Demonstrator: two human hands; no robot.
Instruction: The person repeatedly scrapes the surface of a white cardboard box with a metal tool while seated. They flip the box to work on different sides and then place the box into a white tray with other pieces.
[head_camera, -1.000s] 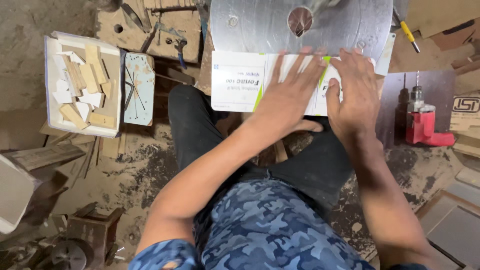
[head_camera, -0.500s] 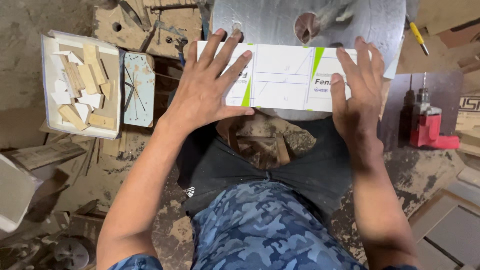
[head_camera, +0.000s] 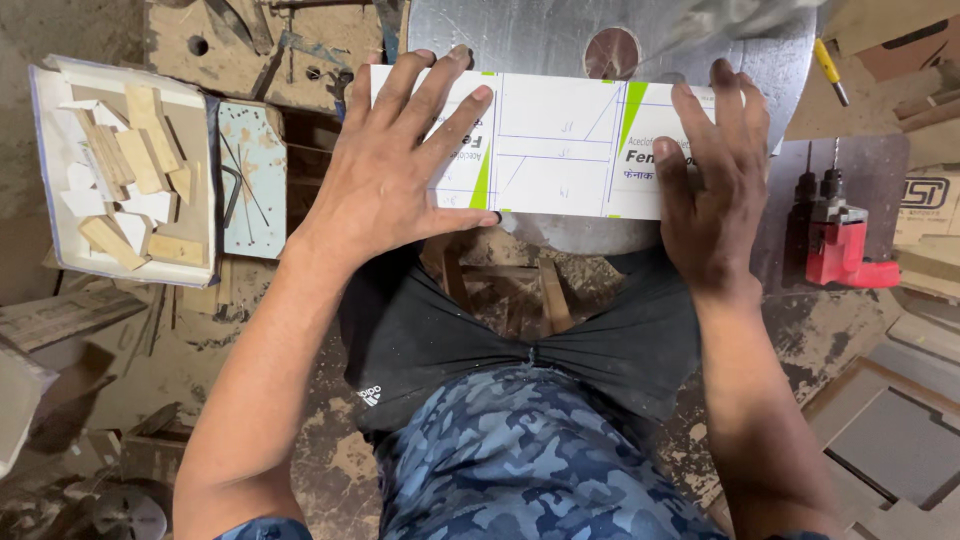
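The place is a rough workshop with a dirt floor (head_camera: 130, 370) littered with sawdust, wood offcuts and scrap board. The person sits low before a round grey metal table (head_camera: 560, 40), which has a circular hole near its middle.

Taking that metal table as the landmark: a white flattened carton (head_camera: 560, 150), printed with green wedges and ruled over with thin pen lines, lies flat across its near half, its long side running left to right.

The left hand (head_camera: 400, 170) is fully open, fingers spread wide, palm pressed down on the left end of the carton; its fingertips reach past the carton's far edge toward the table's rim. The right hand (head_camera: 710, 190) is open too, fingers straight and close together, laid flat on the right end of the carton, with the wrist hanging off the near edge of the table. Neither hand grips anything; both simply press the carton against the metal, and the stretch of carton between them is bare.

Left of the table, a shallow white tray (head_camera: 50, 190) holds small wooden and white scraps, and a pale blue board (head_camera: 255, 180) lies beside it. Right of the table, a red power drill (head_camera: 835, 250) rests on a dark board, and a yellow-handled screwdriver (head_camera: 828, 70) lies just off the table's far right rim.
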